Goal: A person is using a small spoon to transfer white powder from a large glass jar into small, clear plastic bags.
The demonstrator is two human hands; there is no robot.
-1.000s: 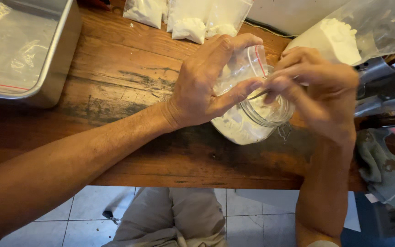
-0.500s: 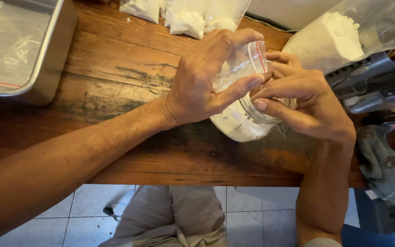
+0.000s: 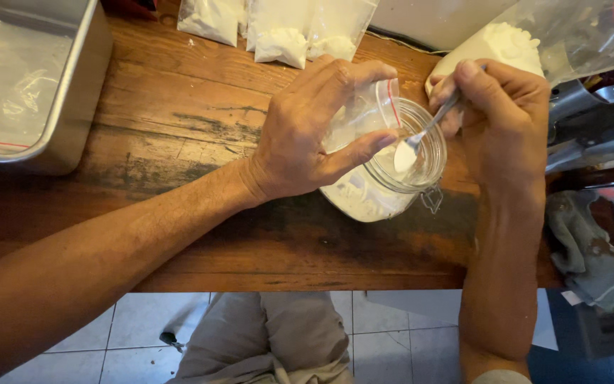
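Observation:
My left hand (image 3: 307, 135) pinches a small clear zip bag (image 3: 364, 117) with a red strip at its top, holding it over the rim of a glass jar (image 3: 392, 181). White powder half fills the jar, which lies tilted on the wooden table (image 3: 179, 121). My right hand (image 3: 502, 114) grips a metal spoon (image 3: 421, 139); the spoon's bowl carries white powder just inside the jar's mouth, beside the bag's opening.
Several small filled bags of white powder (image 3: 278, 32) lie at the table's far edge. A metal tray (image 3: 72, 107) with empty clear bags stands at the left. A large bag of powder (image 3: 506, 43) sits at the right, near metal equipment (image 3: 591, 121) and a grey cloth (image 3: 584, 249).
My right hand has pulled back from over the jar's mouth, and the spoon with powder on it now shows inside the rim. My left hand keeps the bag in place.

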